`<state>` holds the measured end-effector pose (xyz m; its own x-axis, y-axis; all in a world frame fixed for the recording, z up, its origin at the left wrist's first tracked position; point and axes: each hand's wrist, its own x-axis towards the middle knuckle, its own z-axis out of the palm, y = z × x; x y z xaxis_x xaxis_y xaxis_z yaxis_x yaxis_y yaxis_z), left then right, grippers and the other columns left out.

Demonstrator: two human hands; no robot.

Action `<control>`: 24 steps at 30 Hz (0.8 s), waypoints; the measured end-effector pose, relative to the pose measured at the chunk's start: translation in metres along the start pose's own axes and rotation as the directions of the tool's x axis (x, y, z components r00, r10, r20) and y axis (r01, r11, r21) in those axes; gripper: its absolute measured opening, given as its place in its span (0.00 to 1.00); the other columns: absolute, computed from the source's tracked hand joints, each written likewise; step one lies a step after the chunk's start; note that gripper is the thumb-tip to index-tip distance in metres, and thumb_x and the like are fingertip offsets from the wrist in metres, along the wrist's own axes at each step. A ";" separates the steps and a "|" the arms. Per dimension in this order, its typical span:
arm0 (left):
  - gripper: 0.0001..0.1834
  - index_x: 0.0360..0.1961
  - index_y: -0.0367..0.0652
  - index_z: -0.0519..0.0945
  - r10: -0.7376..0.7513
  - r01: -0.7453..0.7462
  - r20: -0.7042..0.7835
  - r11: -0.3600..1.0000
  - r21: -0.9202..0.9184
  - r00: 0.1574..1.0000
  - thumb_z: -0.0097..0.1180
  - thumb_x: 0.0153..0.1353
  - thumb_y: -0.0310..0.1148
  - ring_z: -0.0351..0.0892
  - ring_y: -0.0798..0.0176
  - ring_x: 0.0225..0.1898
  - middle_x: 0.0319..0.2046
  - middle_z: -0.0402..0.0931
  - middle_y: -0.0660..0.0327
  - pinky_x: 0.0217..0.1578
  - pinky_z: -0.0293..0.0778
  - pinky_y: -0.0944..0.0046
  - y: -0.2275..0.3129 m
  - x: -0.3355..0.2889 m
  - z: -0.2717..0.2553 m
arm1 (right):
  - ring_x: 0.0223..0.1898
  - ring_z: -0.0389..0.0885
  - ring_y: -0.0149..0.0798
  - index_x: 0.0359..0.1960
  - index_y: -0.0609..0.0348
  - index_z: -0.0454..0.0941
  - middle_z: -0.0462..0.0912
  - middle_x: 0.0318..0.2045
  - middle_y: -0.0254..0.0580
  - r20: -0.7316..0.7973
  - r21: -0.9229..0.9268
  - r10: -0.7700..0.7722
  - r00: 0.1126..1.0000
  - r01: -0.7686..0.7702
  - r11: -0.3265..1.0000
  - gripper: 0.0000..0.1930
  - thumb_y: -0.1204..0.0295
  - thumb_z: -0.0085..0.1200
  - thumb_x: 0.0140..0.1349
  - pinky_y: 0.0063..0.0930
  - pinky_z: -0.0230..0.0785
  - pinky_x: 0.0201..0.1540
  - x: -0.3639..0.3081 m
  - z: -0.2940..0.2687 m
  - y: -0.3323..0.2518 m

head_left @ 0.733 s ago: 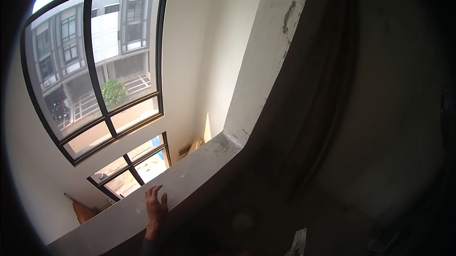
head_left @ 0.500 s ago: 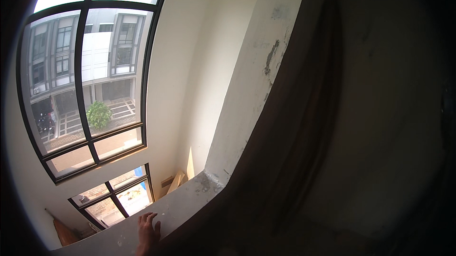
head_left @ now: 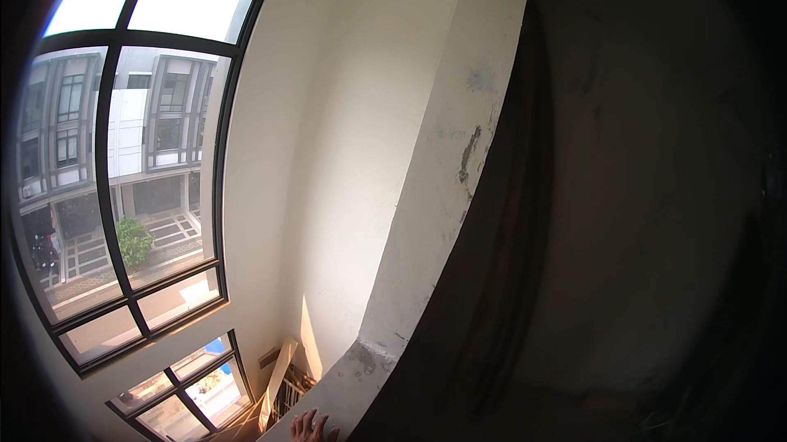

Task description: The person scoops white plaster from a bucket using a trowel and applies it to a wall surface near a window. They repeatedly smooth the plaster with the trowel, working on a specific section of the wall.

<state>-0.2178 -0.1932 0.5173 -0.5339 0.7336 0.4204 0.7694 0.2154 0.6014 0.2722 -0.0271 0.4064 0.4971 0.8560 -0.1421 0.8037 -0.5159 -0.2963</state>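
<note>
At the lower edge, my left hand [head_left: 307, 427] rests on the pale, spotted top of a low wall [head_left: 338, 397]. Its fingers are bent a little and spread apart, with nothing seen in them. The wrist and forearm are cut off by the picture's edge. Just ahead of the hand, the ledge meets a whitish upright pillar [head_left: 426, 221] with chipped, stained patches. My right hand does not show.
Past the low wall the space drops to a lower level, where wooden boards [head_left: 279, 383] lean by the corner. A tall dark-framed window [head_left: 102, 163] and a lower window [head_left: 184, 397] fill the left. A dark wall [head_left: 639, 221] takes up the right.
My view has tilted up and shifted, so the windows and pillar sit lower in it. My left hand appears further right and lower, still on the ledge, with less of it showing.
</note>
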 end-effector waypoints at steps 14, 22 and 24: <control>0.22 0.49 0.37 0.72 0.064 -0.063 0.020 0.997 -0.052 0.998 0.52 0.59 0.41 0.62 0.43 0.56 0.53 0.66 0.48 0.58 0.57 0.47 -0.018 0.006 0.004 | 0.42 0.74 0.48 0.54 0.73 0.64 0.75 0.41 0.57 -0.743 0.260 -0.350 0.570 0.729 0.634 0.33 0.56 0.54 0.56 0.33 0.64 0.47 -0.055 -0.338 -0.196; 0.23 0.48 0.40 0.73 -0.090 0.090 -0.017 0.996 0.001 0.996 0.54 0.57 0.44 0.61 0.44 0.57 0.54 0.66 0.48 0.59 0.55 0.44 -0.012 0.005 -0.011 | 0.52 0.72 0.58 0.58 0.59 0.64 0.74 0.50 0.57 -0.869 -0.418 -0.479 -0.124 0.701 0.578 0.29 0.50 0.42 0.64 0.43 0.64 0.52 -0.118 -0.623 -0.459; 0.22 0.48 0.39 0.73 -0.068 0.071 -0.061 0.996 0.050 0.996 0.53 0.58 0.43 0.63 0.46 0.57 0.53 0.67 0.48 0.59 0.56 0.46 -0.020 0.008 0.015 | 0.51 0.73 0.58 0.59 0.56 0.64 0.74 0.50 0.57 -0.846 -0.503 -0.484 -0.225 0.639 0.581 0.29 0.50 0.44 0.62 0.43 0.65 0.51 -0.123 -0.657 -0.520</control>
<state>-0.2327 -0.1820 0.4989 -0.6052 0.6767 0.4192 0.7461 0.2985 0.5952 0.0083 0.1143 1.1979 -0.2243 0.0287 0.9741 0.9496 0.2308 0.2119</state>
